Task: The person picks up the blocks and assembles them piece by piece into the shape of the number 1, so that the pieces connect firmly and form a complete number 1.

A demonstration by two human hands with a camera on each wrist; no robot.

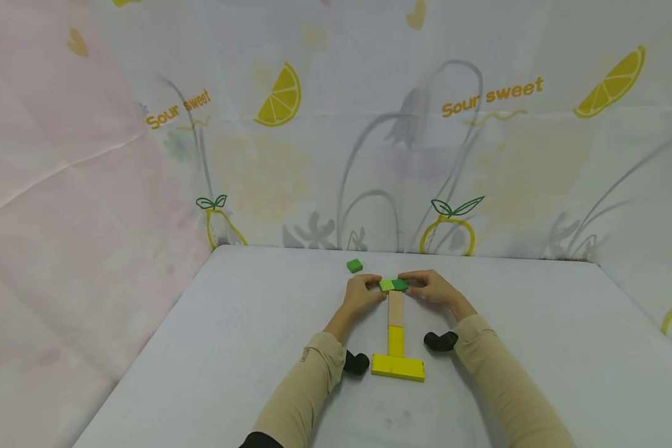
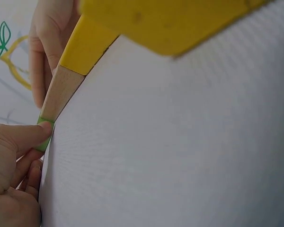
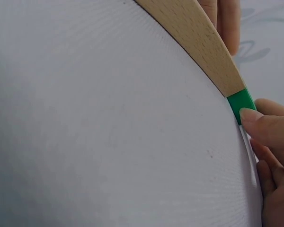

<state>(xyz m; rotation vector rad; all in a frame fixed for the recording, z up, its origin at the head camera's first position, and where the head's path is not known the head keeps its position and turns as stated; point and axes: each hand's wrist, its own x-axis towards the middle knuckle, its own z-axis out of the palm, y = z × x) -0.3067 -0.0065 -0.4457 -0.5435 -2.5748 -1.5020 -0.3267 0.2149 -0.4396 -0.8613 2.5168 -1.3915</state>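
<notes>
My left hand (image 1: 362,295) pinches a light green block (image 1: 386,285) between thumb and fingers, seen also in the left wrist view. Side by side with it sits a dark green block (image 1: 400,284), pinched by my right hand (image 1: 434,289). In the right wrist view the thumb (image 3: 267,130) lies on that dark green block. The two green blocks meet the far end of a plain wooden block (image 1: 395,309). From there a yellow block (image 1: 396,341) runs toward me in line. It ends at a longer yellow block (image 1: 398,368) lying crosswise.
Another green block (image 1: 354,266) lies alone near the table's back edge, beyond my left hand. Black wrist devices (image 1: 440,341) hang beside both sleeves. A printed cloth (image 1: 358,143) with lemons stands behind the white table (image 1: 246,323).
</notes>
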